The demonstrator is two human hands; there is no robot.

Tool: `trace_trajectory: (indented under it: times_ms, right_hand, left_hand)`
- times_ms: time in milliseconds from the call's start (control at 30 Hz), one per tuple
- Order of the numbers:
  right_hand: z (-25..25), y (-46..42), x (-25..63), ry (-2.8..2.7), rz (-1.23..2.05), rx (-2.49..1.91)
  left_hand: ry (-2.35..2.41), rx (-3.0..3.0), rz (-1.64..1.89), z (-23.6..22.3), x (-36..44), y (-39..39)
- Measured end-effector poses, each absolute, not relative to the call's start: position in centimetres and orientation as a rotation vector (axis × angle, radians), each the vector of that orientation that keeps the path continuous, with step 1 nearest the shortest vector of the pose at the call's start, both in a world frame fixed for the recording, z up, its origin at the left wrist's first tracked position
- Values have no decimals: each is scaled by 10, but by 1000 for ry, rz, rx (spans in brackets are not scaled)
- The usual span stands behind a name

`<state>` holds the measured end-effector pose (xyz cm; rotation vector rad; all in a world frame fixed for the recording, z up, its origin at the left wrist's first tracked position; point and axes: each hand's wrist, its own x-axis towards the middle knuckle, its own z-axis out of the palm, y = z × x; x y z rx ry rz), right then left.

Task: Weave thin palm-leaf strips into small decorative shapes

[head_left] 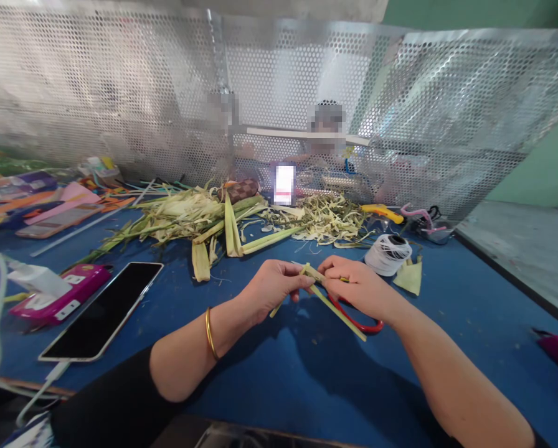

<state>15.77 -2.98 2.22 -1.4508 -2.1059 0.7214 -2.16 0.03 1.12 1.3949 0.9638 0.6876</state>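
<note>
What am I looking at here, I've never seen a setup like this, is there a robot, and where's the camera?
There's no robot: these are a person's bare hands. The single picture comes from a camera worn on that person's head, looking forward and down.

On the blue table lie heaped leaves, a spool of white thread, and a phone beside a magenta power strip. A mesh screen stands behind.

The left hand pinches a pale green strip. The right hand has its fingers at it too, with a red handle just below; whether it grips that is hidden.
</note>
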Motion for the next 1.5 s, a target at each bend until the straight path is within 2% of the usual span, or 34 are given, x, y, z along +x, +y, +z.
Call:
trace_trajectory:
  times_ms: [267, 533, 700, 1000, 1100, 1300, 1500]
  right_hand:
    - [19, -30, 154, -2114, 661, -1481]
    - [17, -31, 152, -2174, 329, -1392]
    - [15, -30, 149, -1927, 512, -1529]
    - [9, -27, 150, -1854, 1043, -1577]
    - [3, -26, 146, -1724, 1039, -1567]
    - [-5, -23, 137, -1633, 713, -1514]
    - [-10, -16, 140, -1045, 998, -1368]
  left_hand:
    - [958, 1425, 686, 11, -20, -2]
    - [909, 1537, 642, 2, -20, -2]
    - [857, 1558, 551, 4, -18, -5]
    - [871, 1693, 353, 0, -18, -7]
    - [876, 1702, 337, 1, -18, -7]
    - [717, 1708, 195, 1, -18, -11]
    - [603, 1672, 92, 0, -20, -12]
